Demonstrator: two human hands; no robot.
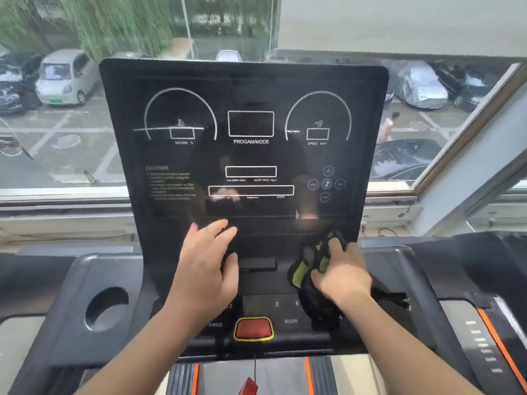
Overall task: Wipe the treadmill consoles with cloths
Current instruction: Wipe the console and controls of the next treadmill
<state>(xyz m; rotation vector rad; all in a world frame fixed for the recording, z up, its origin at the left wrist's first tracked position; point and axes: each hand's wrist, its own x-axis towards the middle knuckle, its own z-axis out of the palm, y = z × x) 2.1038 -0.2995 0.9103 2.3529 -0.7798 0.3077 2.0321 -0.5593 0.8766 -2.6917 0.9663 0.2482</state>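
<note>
Black and glossy, the treadmill console (245, 132) stands upright in front of us, its dials and boxes printed in white, with a window and parked cars behind it. Our right hand (342, 272) sits at the lower right of the console, just above the button panel, with its fingers (332, 248) closed around a bunched dark cloth (312, 262) with a yellow-green trim, which we press against the surface there. Our left hand (205, 263) is spread open with nothing in it, hovering over or resting lightly on the lower middle of the console; we cannot tell which. We judge that the lower edge is in hand and the large screen above is left to do. To do it well, we should flatten the cloth rather than keep it balled, so more of it meets the surface, and work in overlapping passes from one side to the other. We keep the pressure light near the red stop button (253, 328) and the numbered keys, and steady the frame with the free hand so that no smears or fingerprints are added to the shiny face.
</note>
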